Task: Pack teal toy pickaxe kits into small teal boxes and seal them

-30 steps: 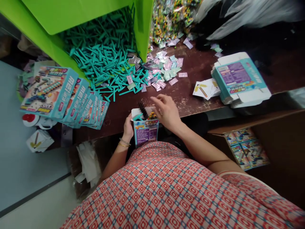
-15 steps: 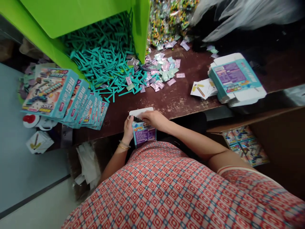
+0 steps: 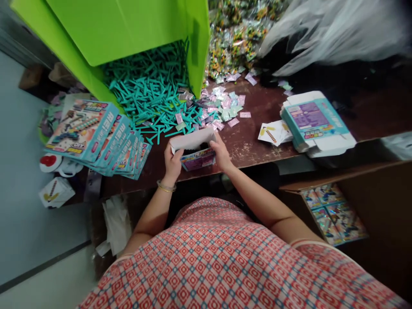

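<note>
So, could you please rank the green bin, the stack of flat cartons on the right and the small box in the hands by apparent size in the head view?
1. green bin
2. stack of flat cartons
3. small box, held by left hand and right hand

The white flap of the small box [image 3: 197, 150] covers its opening, so what lies inside is hidden from me. My left hand [image 3: 173, 162] and right hand [image 3: 221, 153] cover its two ends. The print on its purple panel is too small to read (likewise on the flat cartons [image 3: 317, 122] to my right). The green bin [image 3: 122, 30] runs off the top edge, and my dress [image 3: 225, 262] hides my lap.
</note>
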A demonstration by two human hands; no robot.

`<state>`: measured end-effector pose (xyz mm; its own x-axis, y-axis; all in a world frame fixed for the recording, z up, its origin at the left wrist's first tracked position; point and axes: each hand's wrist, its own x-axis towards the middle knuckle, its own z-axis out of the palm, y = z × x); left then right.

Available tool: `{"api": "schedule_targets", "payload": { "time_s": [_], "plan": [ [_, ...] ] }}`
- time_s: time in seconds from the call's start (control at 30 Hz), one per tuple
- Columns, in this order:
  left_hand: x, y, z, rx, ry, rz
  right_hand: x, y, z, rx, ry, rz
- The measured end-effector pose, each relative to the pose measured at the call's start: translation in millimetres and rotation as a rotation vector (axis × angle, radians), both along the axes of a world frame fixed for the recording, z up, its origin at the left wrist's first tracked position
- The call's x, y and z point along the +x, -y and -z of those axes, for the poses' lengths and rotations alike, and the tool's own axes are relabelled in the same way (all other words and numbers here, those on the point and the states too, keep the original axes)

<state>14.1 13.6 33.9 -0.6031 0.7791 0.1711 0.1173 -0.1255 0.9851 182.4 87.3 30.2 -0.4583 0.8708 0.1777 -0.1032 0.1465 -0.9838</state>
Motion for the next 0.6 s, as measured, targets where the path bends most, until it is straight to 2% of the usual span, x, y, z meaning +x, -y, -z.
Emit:
{"api": "schedule_targets", "payload": {
  "time_s": [0.13,0.23,0.3,0.37,0.47,0.53,0.6],
  "plan": [
    [14.1,4.6,-16.0,0.106,0.188,0.115,2.6,-11.7,2.8,-0.156,-0.002,-0.066],
    [12.4,8.5,-21.3,0.09,0.294,0.159,10.8,-26.1,-6.6,-0.117,0.057,-0.202],
    [8.3,7.6,-24.2,0.026,0.255,0.19,15.3,-37.4,-19.5,0.054,0.136,-0.258],
    [4.8,5.1,-27.9,-0.012,0.219,0.252,18.6,-45.7,-35.2,0.326,0.262,-0.289],
    [3.3,3.1,-33.3,0.012,0.192,0.311,22.7,-47.8,-53.6,0.731,0.462,-0.405],
    [4.3,3.7,-34.7,0.036,0.142,0.307,25.1,-44.4,-57.3,0.871,0.516,-0.467],
    [5.4,4.8,-34.1,0.034,0.089,0.305,26.3,-40.1,-55.3,0.909,0.512,-0.464]
  ]
}}
